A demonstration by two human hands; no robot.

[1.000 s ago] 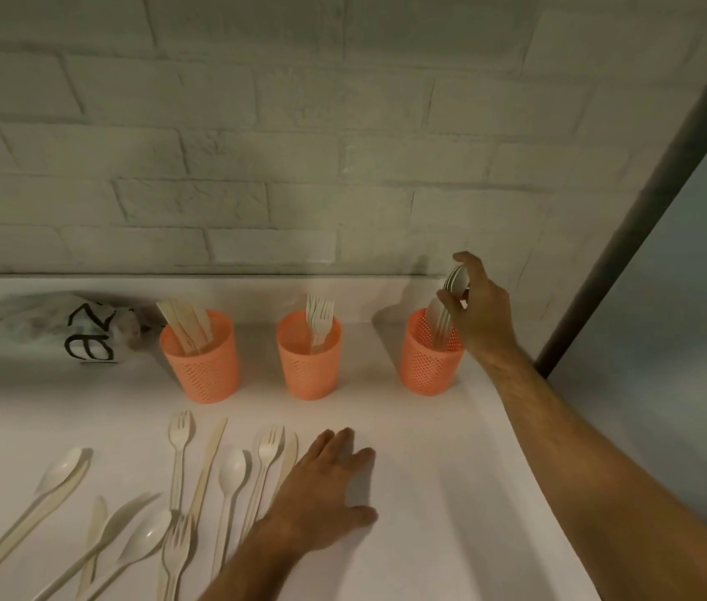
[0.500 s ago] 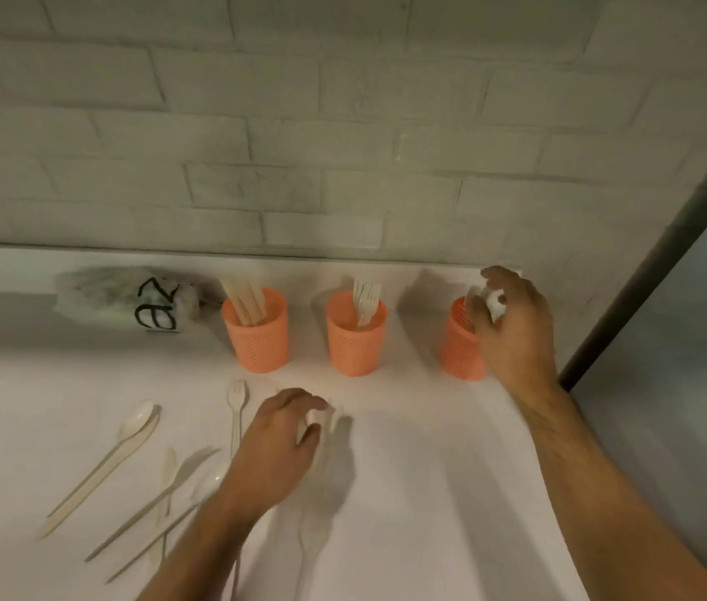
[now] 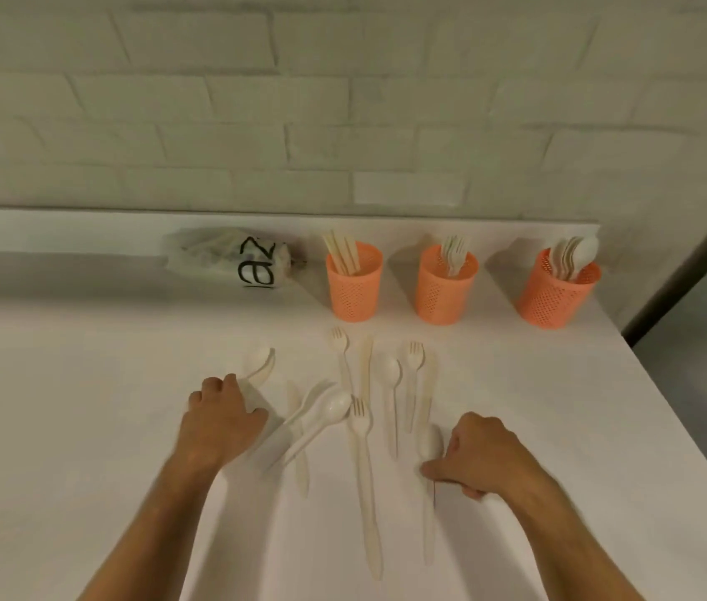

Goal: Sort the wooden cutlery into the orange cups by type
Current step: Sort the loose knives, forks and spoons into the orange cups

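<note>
Spoon (image 3: pixel 429 444) lies lengthwise (bowl toward cups); right hand (image 3: pixel 482 457) grip pinches it.

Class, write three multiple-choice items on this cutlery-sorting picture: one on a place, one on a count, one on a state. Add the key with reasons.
1. Which cup holds the spoons?
A. left
B. middle
C. right

2. How many orange cups stand by the wall?
A. two
B. three
C. four

3. What is the right hand doing?
A. pinching a spoon on the table
B. hanging over a cup
C. lying flat, apart from the cutlery

Key: 1 C, spoon bowls stick out of the right cup. 2 B, left cup and middle cup make three. 3 A, the right hand closes on a spoon lying on the table.
</note>
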